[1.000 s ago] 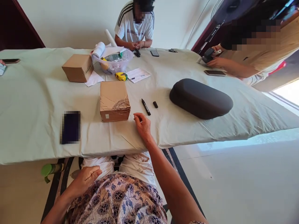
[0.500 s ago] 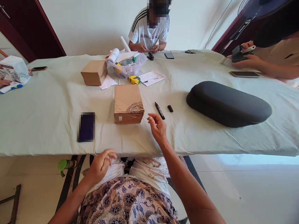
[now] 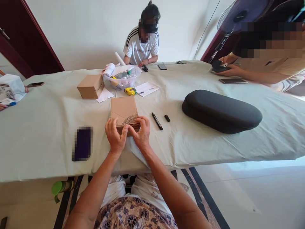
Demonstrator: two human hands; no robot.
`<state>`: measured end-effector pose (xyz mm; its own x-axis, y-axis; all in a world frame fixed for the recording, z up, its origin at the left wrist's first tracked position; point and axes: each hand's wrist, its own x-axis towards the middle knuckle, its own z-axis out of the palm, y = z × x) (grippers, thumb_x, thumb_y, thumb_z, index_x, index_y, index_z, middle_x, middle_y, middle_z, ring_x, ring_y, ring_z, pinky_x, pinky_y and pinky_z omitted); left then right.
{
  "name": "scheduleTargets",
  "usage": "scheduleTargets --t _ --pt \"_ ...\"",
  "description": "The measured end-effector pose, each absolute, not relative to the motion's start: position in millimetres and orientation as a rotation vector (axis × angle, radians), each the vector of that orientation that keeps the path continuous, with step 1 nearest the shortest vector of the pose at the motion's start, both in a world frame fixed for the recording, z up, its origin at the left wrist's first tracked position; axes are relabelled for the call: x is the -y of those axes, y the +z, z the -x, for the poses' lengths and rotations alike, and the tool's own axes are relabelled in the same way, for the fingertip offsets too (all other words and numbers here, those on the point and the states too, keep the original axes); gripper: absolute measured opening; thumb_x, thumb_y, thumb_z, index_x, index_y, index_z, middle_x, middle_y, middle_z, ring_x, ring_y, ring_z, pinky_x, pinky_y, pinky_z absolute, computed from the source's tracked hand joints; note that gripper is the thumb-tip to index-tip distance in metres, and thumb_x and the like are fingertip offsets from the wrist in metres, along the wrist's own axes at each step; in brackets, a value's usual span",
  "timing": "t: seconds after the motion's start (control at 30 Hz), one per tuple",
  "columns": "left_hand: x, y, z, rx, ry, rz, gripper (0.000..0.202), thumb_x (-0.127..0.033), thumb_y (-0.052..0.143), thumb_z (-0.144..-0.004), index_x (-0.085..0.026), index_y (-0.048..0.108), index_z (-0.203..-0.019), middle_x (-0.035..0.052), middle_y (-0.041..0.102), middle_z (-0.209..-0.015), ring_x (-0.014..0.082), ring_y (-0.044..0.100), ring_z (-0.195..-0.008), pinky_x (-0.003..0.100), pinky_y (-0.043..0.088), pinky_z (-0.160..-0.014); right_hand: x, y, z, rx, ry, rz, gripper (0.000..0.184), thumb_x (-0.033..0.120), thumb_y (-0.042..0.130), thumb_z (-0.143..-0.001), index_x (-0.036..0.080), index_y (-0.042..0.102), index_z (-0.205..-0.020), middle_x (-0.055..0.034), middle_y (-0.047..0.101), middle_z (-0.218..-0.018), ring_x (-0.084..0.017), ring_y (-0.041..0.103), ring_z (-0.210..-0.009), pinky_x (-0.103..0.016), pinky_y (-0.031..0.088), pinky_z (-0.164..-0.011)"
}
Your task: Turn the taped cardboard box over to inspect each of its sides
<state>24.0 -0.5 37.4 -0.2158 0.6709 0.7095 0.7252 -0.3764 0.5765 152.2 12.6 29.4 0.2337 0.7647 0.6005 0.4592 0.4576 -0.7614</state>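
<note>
A brown cardboard box (image 3: 123, 106) with dark scribbled lines near its front right corner sits on the table. My left hand (image 3: 115, 135) grips its near left corner, and my right hand (image 3: 141, 132) its near right corner. Both thumbs meet at the middle of the front edge, covering part of the front face. Just right of my right hand lie a black marker (image 3: 157, 121) and, apart from it, its black cap (image 3: 167, 118).
A second cardboard box (image 3: 88, 87), a plastic basket (image 3: 124, 83) of odds and ends, and a yellow tape measure (image 3: 130, 91) stand farther back. To the right is a long dark grey case (image 3: 221, 109); to the left, a dark blurred-out item (image 3: 82, 143). Other people sit around the table.
Both hands have come onto the near corners of the box: the left up from the lap, the right leftward from beside the marker. The view has shifted a little.
</note>
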Motion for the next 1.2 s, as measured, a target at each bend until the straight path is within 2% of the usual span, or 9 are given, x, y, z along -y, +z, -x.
scheduleTargets --t 0.17,0.27,0.43,0.53,0.7,0.83,0.93,1.03,1.2 --pt "-6.0 23.3 -25.2 1.651 -1.536 1.91 0.039 -0.047 0.057 -0.095 -0.015 0.068 -0.115 0.0175 0.062 -0.123 0.0332 0.048 -0.129 0.051 0.035 -0.114 -16.6 17.2 -150.3 1.408 0.242 1.182 0.021 0.039 0.07 -0.085 0.023 0.06 -0.094 -0.0131 0.057 -0.121 -0.028 0.056 -0.115 -0.048 0.05 -0.101" --pt "-10.4 20.2 -19.3 1.647 -1.534 1.91 0.037 -0.049 0.057 -0.095 -0.019 0.073 -0.109 0.0162 0.061 -0.121 0.0327 0.048 -0.127 0.05 0.038 -0.111 -22.2 17.7 -161.7 1.436 0.321 1.113 0.017 0.039 0.065 -0.09 0.023 0.061 -0.093 -0.0123 0.058 -0.118 -0.026 0.059 -0.112 -0.043 0.055 -0.092" --pt "-10.7 22.6 -8.7 1.653 -1.549 1.956 0.036 -0.051 0.059 -0.093 -0.021 0.074 -0.107 0.0146 0.06 -0.121 0.0305 0.053 -0.122 0.048 0.041 -0.108 -36.0 16.4 -194.7 1.511 0.582 0.984 0.026 0.041 0.063 -0.091 0.026 0.061 -0.112 -0.0083 0.064 -0.116 -0.021 0.064 -0.101 -0.033 0.057 -0.073" --pt "-11.9 21.1 2.0 1.656 -1.632 1.961 0.045 -0.056 0.064 -0.089 -0.02 0.068 -0.115 0.0147 0.06 -0.123 0.0282 0.057 -0.119 0.045 0.045 -0.106 -42.5 5.2 -210.4 1.607 0.711 1.025 0.045 0.042 0.072 -0.084 0.025 0.058 -0.124 -0.0068 0.068 -0.112 -0.02 0.066 -0.093 -0.032 0.056 -0.074" --pt "-21.4 4.8 22.3 1.855 -1.897 2.084 0.086 -0.065 0.073 -0.076 -0.019 0.045 -0.142 0.0182 0.057 -0.135 0.0279 0.062 -0.118 0.04 0.052 -0.097 -42.7 -13.7 -216.7 1.889 0.599 1.262 0.059 0.036 0.078 -0.08 0.024 0.056 -0.133 -0.0073 0.073 -0.107 -0.026 0.067 -0.098 -0.043 0.052 -0.089" --pt "-26.4 -4.5 26.2 2.029 -1.764 2.263 0.078 -0.056 0.078 -0.074 -0.018 0.05 -0.136 0.0163 0.064 -0.13 0.0321 0.061 -0.124 0.048 0.047 -0.106 -39.7 -19.9 -215.5 2.005 0.462 1.314 0.068 0.027 0.078 -0.08 0.023 0.049 -0.141 -0.0117 0.071 -0.119 -0.031 0.066 -0.108 -0.05 0.051 -0.093" --pt "-24.1 -2.9 23.7 2.074 -1.753 2.23 0.073 -0.052 0.08 -0.07 -0.018 0.056 -0.13 0.0164 0.066 -0.128 0.0338 0.061 -0.124 0.051 0.048 -0.107 -37.9 -22.1 -215.4 2.009 0.43 1.286 0.067 0.026 0.075 -0.081 0.024 0.048 -0.142 -0.0127 0.07 -0.123 -0.033 0.066 -0.112 -0.051 0.053 -0.094" --pt "-18.6 1.3 21.8 2.165 -1.873 2.125 0.073 -0.054 0.079 -0.071 -0.018 0.055 -0.13 0.0157 0.067 -0.127 0.0329 0.064 -0.121 0.048 0.051 -0.103 -33.4 -18.6 -212.9 1.931 0.419 1.157 0.06 0.029 0.069 -0.087 0.027 0.046 -0.143 -0.01 0.07 -0.118 -0.029 0.068 -0.106 -0.046 0.056 -0.091" --pt "-12.1 0.9 19.5 2.108 -2.225 1.991 0.084 -0.06 0.073 -0.079 -0.022 0.04 -0.146 0.0165 0.057 -0.142 0.0293 0.06 -0.129 0.04 0.05 -0.106 -21.2 -1.4 -199.6 1.692 0.381 0.994 0.048 0.035 0.059 -0.096 0.031 0.044 -0.142 -0.0053 0.064 -0.104 -0.022 0.064 -0.089 -0.037 0.057 -0.078"
